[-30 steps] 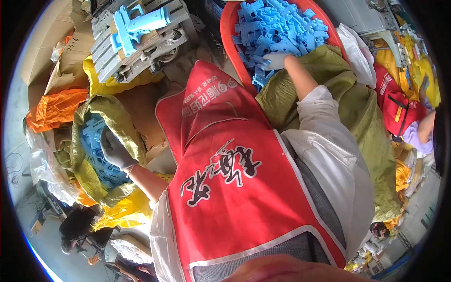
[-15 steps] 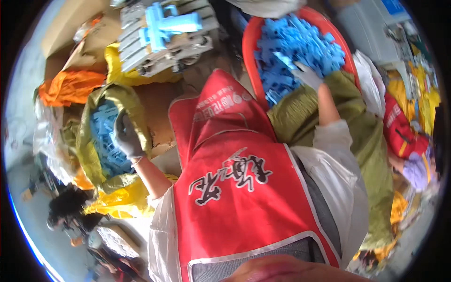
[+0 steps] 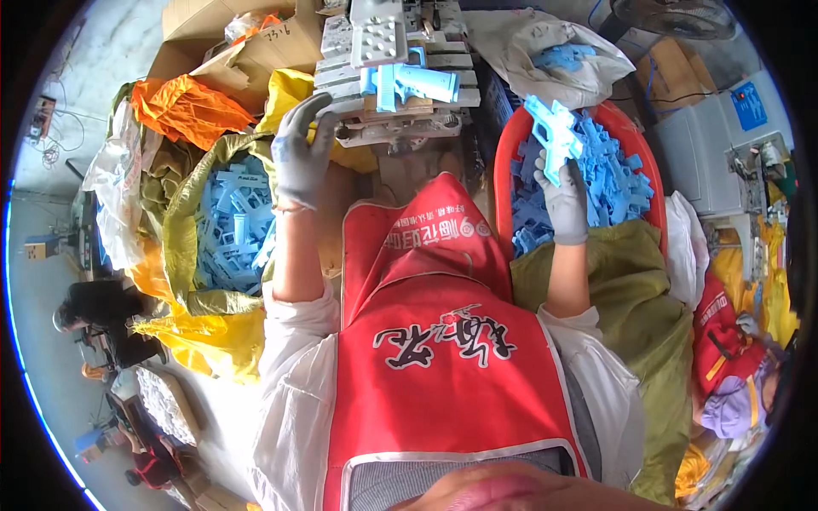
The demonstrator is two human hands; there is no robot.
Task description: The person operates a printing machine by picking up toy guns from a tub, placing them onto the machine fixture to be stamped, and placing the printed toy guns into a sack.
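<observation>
Right hand (image 3: 564, 200), gloved, grips a light-blue toy pistol (image 3: 554, 132) upright over the red tub (image 3: 502, 192) heaped with blue pieces (image 3: 615, 166). Left hand (image 3: 298, 166), gloved, raised with thumb and fingers parted, between the olive sack (image 3: 177, 230) of blue parts (image 3: 234, 226) and the slatted metal machine bed (image 3: 338, 78). Second blue pistol (image 3: 417, 84) lies on that bed.

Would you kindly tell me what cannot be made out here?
In the head view:
Red tub: contents behind the right hand, hidden by it and its blue toy pistol.
Left olive sack: bottom hidden by blue plastic pieces.
Co-worker at far right: cut off by fisheye rim.
Distant person in red: too small for detail.
</observation>
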